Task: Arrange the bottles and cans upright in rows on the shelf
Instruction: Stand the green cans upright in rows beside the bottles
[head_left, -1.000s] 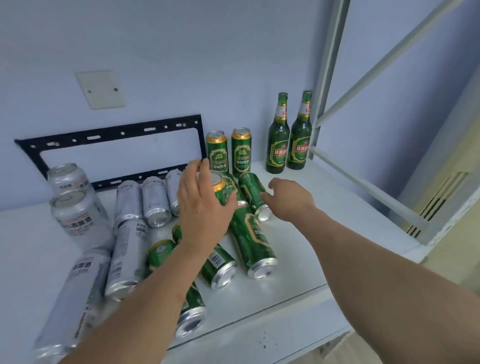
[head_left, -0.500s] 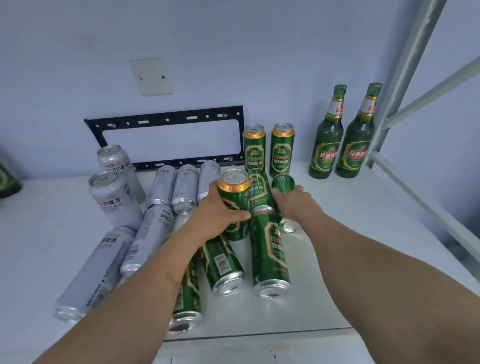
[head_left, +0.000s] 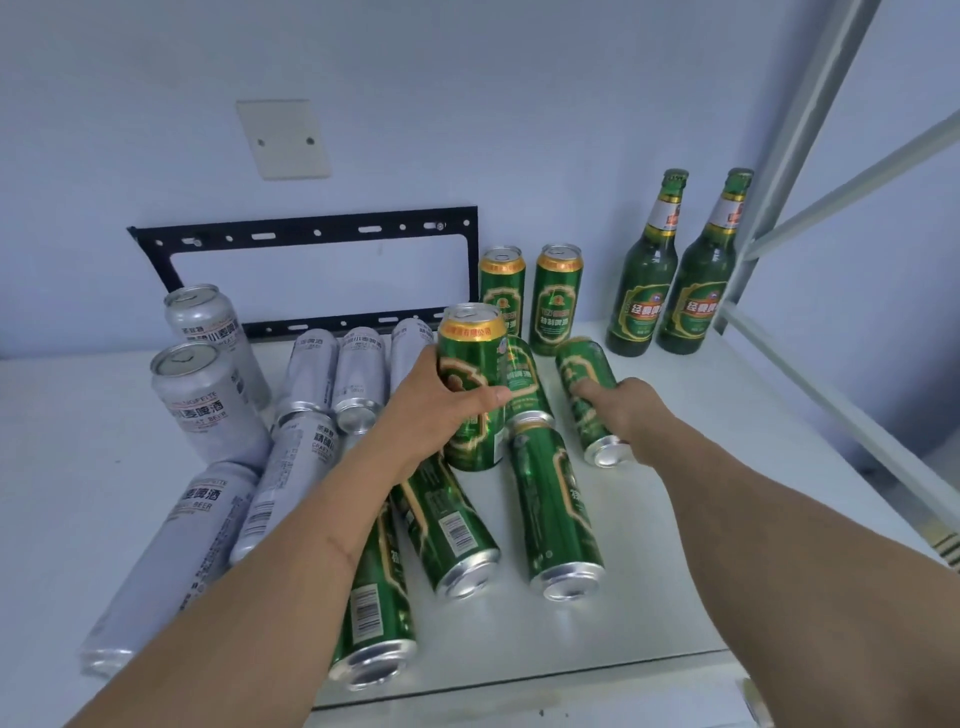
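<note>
So the white shelf takes up most of the view, with a black metal bracket leaning against the wall behind it and a blank wall plate above that. Two green bottles stand upright side by side in the back right corner, touching or nearly so. Over on the left there's a bunch of silver cans: two upright at the back left, the rest lying on their sides in a loose pile. In the middle, the green cans lying down are spread out, bottoms toward the camera, and two upright green cans stand next to each other at the back, just left of the bottles.

The left hand has its fingers and thumb wrapped around a green can, held upright near the middle of the shelf, right in front of the upright pair. The right hand grips another green can, tilted on its side just right of the held one, fingers curled around its lower end.
</note>
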